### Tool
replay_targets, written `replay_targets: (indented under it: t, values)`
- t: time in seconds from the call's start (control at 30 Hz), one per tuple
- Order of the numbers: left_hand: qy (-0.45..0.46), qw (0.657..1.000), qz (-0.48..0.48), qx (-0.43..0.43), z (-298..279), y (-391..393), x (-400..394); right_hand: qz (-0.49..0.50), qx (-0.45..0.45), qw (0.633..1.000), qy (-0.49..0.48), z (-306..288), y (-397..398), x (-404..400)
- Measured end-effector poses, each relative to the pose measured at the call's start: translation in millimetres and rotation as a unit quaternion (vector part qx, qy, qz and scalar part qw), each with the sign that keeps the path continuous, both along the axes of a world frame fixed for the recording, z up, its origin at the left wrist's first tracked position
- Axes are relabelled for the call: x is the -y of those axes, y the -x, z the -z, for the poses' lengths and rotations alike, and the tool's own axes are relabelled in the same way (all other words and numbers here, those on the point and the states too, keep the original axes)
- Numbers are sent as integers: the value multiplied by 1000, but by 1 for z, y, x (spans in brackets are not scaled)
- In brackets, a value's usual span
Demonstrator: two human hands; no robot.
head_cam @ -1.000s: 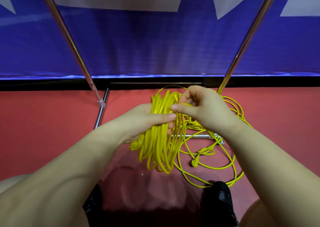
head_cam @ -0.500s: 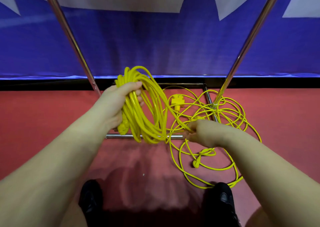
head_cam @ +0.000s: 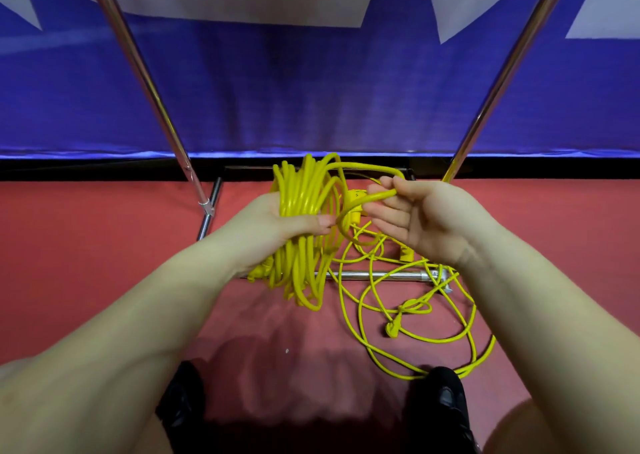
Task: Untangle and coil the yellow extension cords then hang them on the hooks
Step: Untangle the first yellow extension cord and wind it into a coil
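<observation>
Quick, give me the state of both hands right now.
Left hand: closed around the coiled cord.
Right hand: pinching a loose loop of cord.

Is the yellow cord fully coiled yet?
No. The left hand holds a coil, but loose loops lie on the floor.

Your light's even and bright from above; soft shadows pool on the red floor by your shoes. Edges bow, forearms blur close in.
</observation>
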State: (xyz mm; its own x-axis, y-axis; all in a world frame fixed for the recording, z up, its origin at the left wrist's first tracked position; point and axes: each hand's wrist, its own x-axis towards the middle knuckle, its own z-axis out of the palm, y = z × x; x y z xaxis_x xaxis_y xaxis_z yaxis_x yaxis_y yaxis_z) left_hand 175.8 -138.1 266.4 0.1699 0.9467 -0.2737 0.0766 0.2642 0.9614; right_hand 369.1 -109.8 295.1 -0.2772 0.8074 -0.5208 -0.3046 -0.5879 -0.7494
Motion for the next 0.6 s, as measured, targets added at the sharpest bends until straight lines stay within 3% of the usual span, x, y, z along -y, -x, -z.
replay_targets:
  t: [0.2, 0.4, 0.43, 0.5, 0.57, 0.6]
  values:
    - [-41, 999, 0, -26, 2, -7, -2, -10, -58, 998, 35, 1, 2, -2]
    - [-42, 998, -26, -28, 0, -14, -2, -6, -85, 996, -38, -1, 4, -2]
    - [-35, 999, -39, -11, 0, -15, -3, -26, -39, 997, -61, 0, 5, -2]
    - [-11, 997, -73, 35, -1, -15, -4, -107, 178, 967, -147, 8, 6, 1]
    - [13, 991, -107, 79, -4, -14, -5, -222, 381, 862, -251, 21, 9, 10]
    - [22, 988, -120, 93, -6, -12, -6, -276, 431, 809, -288, 29, 9, 13]
